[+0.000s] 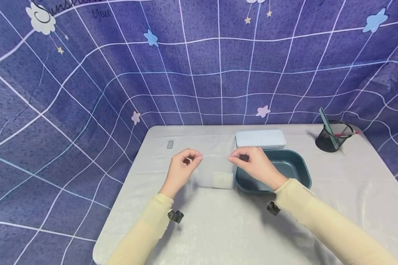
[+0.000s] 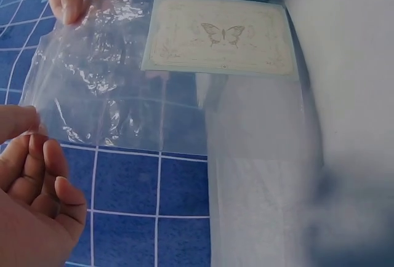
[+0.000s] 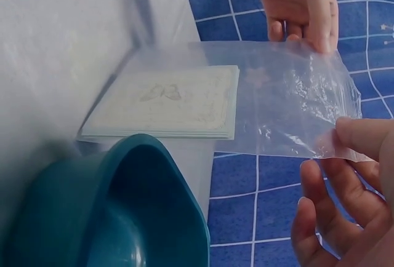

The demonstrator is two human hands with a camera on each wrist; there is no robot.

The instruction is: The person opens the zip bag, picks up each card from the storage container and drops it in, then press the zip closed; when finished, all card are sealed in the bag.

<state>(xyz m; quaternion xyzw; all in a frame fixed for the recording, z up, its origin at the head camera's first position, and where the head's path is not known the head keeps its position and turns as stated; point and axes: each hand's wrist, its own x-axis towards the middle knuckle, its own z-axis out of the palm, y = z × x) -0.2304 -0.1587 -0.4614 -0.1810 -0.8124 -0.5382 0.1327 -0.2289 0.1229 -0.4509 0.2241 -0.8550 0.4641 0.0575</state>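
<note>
A clear plastic bag (image 2: 123, 104) is stretched between both hands, its top edge pinched at two corners. Inside at the bottom lies a small stack of cream cards (image 3: 166, 101), the front one printed with a butterfly. My left hand (image 1: 181, 169) pinches the bag's left top corner between thumb and index finger. At the opposite corner my right hand (image 1: 257, 165) pinches the film likewise, its other fingers loosely bent in the right wrist view. The bag hangs just left of a teal bin (image 1: 290, 162), over which the right hand reaches.
Behind the bin lies a pale blue flat case (image 1: 260, 138). A black mesh pen cup (image 1: 328, 141) with a green ruler-like strip and a red-tipped stick stands at the back right. Toward the back left is a small grey block (image 1: 170, 144). A blue gridded curtain (image 1: 219, 73) surrounds the white table (image 1: 212, 228).
</note>
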